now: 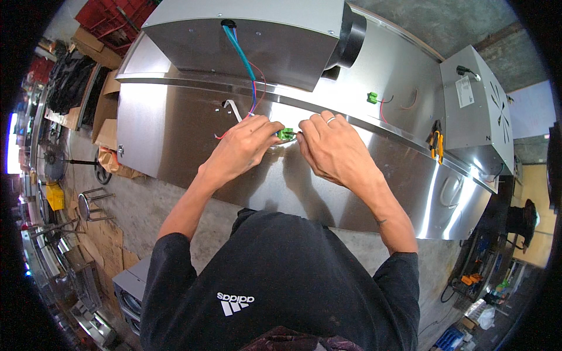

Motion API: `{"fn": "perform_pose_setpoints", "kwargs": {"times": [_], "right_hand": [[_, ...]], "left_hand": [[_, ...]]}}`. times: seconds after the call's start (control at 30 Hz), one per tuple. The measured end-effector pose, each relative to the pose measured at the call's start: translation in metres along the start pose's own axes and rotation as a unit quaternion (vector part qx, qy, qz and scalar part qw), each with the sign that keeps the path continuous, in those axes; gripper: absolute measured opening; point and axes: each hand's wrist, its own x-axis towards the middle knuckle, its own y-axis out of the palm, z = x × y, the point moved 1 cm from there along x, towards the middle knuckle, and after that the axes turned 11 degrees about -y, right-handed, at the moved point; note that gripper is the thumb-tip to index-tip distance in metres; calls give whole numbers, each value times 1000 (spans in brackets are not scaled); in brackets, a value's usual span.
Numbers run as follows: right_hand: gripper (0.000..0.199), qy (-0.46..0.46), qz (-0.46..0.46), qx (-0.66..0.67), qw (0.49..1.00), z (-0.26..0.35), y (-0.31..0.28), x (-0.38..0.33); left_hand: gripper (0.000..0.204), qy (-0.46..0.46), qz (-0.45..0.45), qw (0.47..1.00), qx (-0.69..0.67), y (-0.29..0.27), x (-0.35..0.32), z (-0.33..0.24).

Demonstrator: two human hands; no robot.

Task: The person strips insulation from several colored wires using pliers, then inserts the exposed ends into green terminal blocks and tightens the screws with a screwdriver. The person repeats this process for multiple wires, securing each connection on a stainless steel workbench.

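Observation:
My left hand is closed, pinching a small green terminal block just above the steel surface. Fingers of my right hand are closed round a thin dark rod, which reaches to the block's right side; the rest of it is hidden in the hand. Red and blue wires come out of a teal sleeve and run down behind my left hand. Their ends at the block are covered by my fingers. A white strip lies beside that hand.
A grey metal box with a black round duct collar stands at the back. Another green terminal block with thin wires lies to its right. Orange-handled pliers rest near a grey vented box. A stool stands on the floor at left.

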Motion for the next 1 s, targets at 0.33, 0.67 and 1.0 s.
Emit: {"fn": "perform_pose_setpoints", "kwargs": {"times": [0.33,0.67,1.0], "right_hand": [[20,-39,0,-14,999,-3,-14,0],[16,-35,-19,26,999,-2,-11,0],[20,17,-20,30,999,1,-6,4]], "left_hand": [[34,-19,-4,1000,-18,4,-2,0],[34,-21,17,998,-62,11,-3,6],[32,-46,17,995,-82,11,-5,6]]}}
